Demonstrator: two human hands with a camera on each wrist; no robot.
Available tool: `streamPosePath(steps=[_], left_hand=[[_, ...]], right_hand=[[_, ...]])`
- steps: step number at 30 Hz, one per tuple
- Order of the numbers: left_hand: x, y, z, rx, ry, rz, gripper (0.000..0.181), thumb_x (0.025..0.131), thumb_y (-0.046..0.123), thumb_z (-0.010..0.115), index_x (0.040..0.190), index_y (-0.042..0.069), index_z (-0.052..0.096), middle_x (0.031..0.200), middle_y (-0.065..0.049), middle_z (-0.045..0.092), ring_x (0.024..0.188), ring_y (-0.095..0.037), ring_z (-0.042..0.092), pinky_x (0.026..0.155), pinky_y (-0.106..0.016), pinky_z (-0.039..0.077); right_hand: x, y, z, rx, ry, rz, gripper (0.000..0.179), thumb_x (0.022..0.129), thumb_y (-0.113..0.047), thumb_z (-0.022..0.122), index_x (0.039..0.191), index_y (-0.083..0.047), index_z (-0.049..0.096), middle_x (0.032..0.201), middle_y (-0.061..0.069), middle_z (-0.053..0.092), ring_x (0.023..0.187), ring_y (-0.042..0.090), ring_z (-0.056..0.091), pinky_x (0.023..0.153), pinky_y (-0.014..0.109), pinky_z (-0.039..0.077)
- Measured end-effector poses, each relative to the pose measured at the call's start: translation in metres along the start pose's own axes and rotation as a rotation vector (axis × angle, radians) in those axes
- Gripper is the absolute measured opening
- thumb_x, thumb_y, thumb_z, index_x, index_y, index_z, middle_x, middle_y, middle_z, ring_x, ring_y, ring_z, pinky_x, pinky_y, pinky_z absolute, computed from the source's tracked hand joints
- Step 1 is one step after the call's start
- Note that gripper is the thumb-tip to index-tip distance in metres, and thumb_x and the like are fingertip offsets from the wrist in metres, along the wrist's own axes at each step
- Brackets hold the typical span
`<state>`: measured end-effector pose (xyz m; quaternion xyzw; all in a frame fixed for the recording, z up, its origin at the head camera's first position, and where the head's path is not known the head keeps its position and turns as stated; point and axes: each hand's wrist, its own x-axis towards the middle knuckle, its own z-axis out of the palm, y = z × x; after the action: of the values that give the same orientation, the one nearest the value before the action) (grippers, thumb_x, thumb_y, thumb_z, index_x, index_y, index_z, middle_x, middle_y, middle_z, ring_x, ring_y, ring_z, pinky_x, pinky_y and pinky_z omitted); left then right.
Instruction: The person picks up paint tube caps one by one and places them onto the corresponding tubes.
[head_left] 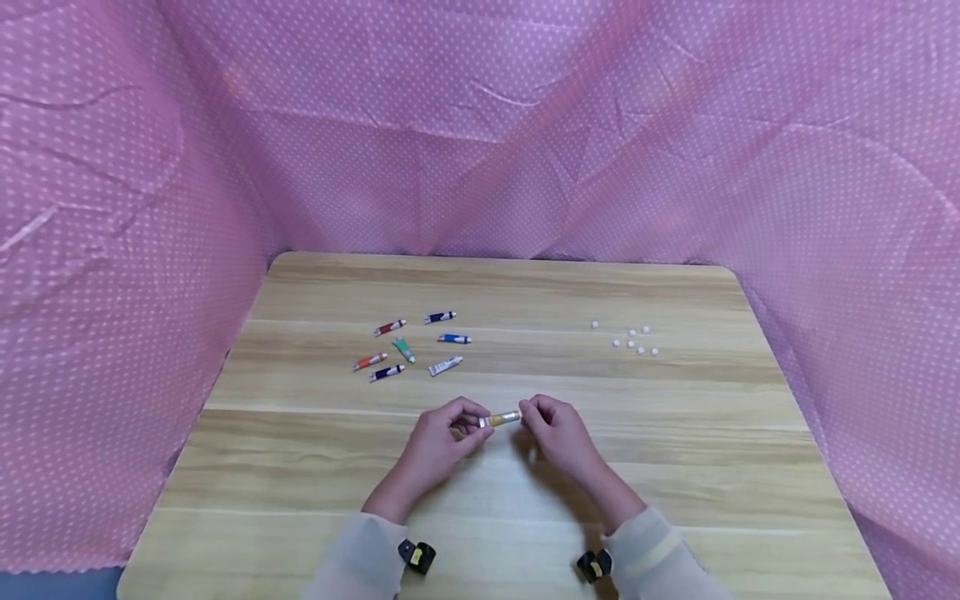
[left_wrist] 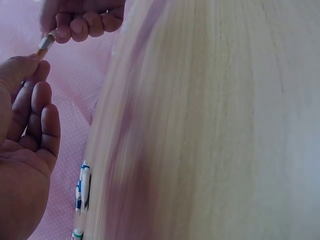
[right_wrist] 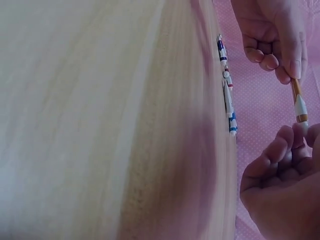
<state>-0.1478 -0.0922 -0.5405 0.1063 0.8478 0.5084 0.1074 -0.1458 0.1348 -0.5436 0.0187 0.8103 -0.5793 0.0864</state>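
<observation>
A small ochre paint tube (head_left: 501, 419) is held between both hands above the table. My left hand (head_left: 442, 437) pinches its flat end between thumb and fingers. At the other end, my right hand (head_left: 558, 433) has its thumb and fingertips on the tube's white cap (right_wrist: 303, 127). The right wrist view shows an ochre band just below that cap. In the left wrist view, the left hand's other fingers curl loosely beside the tube.
Several paint tubes lie left of centre on the wooden table (head_left: 675, 467), among them a red tube (head_left: 390, 327), a green tube (head_left: 403, 350) and a silvery tube (head_left: 446, 366). Several small white caps (head_left: 631, 344) are scattered at the right. Pink dotted cloth (head_left: 480, 167) surrounds the table's back and sides.
</observation>
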Motion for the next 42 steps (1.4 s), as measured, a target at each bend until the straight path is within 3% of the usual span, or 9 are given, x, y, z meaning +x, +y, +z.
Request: streamPosePath(steps=[6,14,19,24,28,34,42], left_hand=[[-0.001,0.000,0.003,0.001,-0.017,0.017,0.019,0.098,0.021,0.082,0.114,0.027,0.074,0.098,0.011,0.074,0.091,-0.009,0.070,0.082,-0.021,0.060],[-0.001,0.000,0.004,0.008,-0.033,0.037,0.020,0.099,0.021,0.081,0.117,0.028,0.073,0.099,0.013,0.075,0.091,-0.007,0.071,0.083,-0.021,0.061],[-0.001,0.003,0.004,0.004,-0.034,0.024,0.020,0.099,0.020,0.081,0.116,0.027,0.073,0.099,0.012,0.074,0.091,-0.008,0.070,0.082,-0.021,0.060],[-0.001,0.005,0.003,-0.023,-0.028,-0.013,0.020,0.099,0.019,0.081,0.116,0.026,0.073,0.100,0.010,0.074,0.091,-0.010,0.070,0.081,-0.021,0.061],[0.000,0.006,0.003,-0.041,-0.022,-0.038,0.021,0.099,0.020,0.081,0.117,0.027,0.074,0.101,0.009,0.074,0.092,-0.012,0.070,0.081,-0.021,0.060],[0.000,0.007,0.003,-0.050,-0.025,-0.052,0.020,0.099,0.022,0.081,0.118,0.027,0.074,0.102,0.009,0.075,0.093,-0.012,0.070,0.082,-0.021,0.060],[0.000,0.007,0.004,-0.074,-0.039,-0.055,0.020,0.099,0.024,0.080,0.118,0.027,0.075,0.102,0.009,0.076,0.093,-0.013,0.071,0.082,-0.022,0.061]], right_hand=[[-0.003,0.002,0.001,-0.020,-0.004,-0.006,0.051,0.114,-0.028,0.057,0.075,0.004,0.058,0.062,-0.003,0.048,0.059,0.011,0.045,0.056,0.024,0.040],[-0.005,0.005,-0.005,-0.033,-0.032,-0.003,0.059,0.118,-0.036,0.045,0.078,0.004,0.061,0.069,0.005,0.054,0.063,0.013,0.046,0.061,0.025,0.040],[-0.003,0.004,-0.018,-0.100,-0.032,-0.044,0.052,0.120,-0.038,0.038,0.095,-0.004,0.069,0.087,0.013,0.065,0.082,0.020,0.057,0.078,0.028,0.048],[-0.004,0.001,-0.031,-0.048,-0.065,-0.108,0.028,0.115,-0.026,0.056,0.127,-0.002,0.063,0.103,0.017,0.069,0.095,0.027,0.065,0.086,0.030,0.055],[-0.006,-0.001,-0.034,-0.025,-0.097,-0.204,0.040,0.104,-0.011,0.072,0.139,0.000,0.057,0.108,0.018,0.069,0.092,0.018,0.065,0.082,0.024,0.054],[-0.008,0.002,-0.034,-0.010,-0.094,-0.347,0.046,0.092,0.004,0.081,0.134,0.003,0.062,0.109,0.020,0.071,0.089,0.006,0.065,0.082,0.024,0.058],[-0.010,0.005,-0.034,-0.064,-0.034,-0.363,0.020,0.095,0.000,0.080,0.113,-0.007,0.076,0.097,0.010,0.075,0.085,0.005,0.065,0.079,0.025,0.058]])
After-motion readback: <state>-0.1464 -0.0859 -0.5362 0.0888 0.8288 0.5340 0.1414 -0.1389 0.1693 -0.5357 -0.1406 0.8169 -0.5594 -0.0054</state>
